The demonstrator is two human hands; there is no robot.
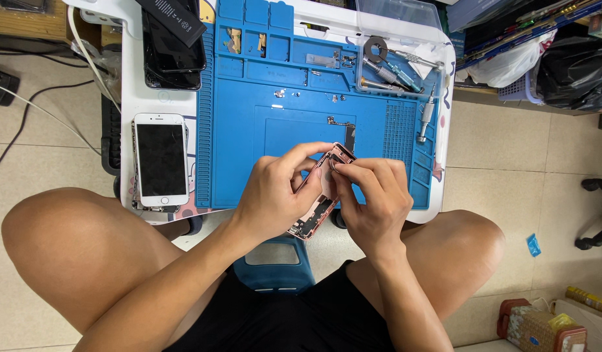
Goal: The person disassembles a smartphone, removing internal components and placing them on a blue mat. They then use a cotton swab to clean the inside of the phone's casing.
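Note:
An opened pink phone housing [316, 215] is held tilted over the near edge of a blue repair mat [249, 130]. My left hand [275, 195] grips the housing along its left side, thumb and forefinger near its top end. My right hand [373, 199] holds the right side, with fingertips pinching at something small near the top corner [337, 160]; what it pinches is too small to tell. Both hands touch each other over the housing.
A white phone [161, 160] lies face up left of the mat. Dark phone parts and a battery [174, 39] sit at the back left. A clear tray of screwdrivers [395, 65] stands at the back right, a loose screwdriver [425, 117] beside it. My bare knees flank a blue stool.

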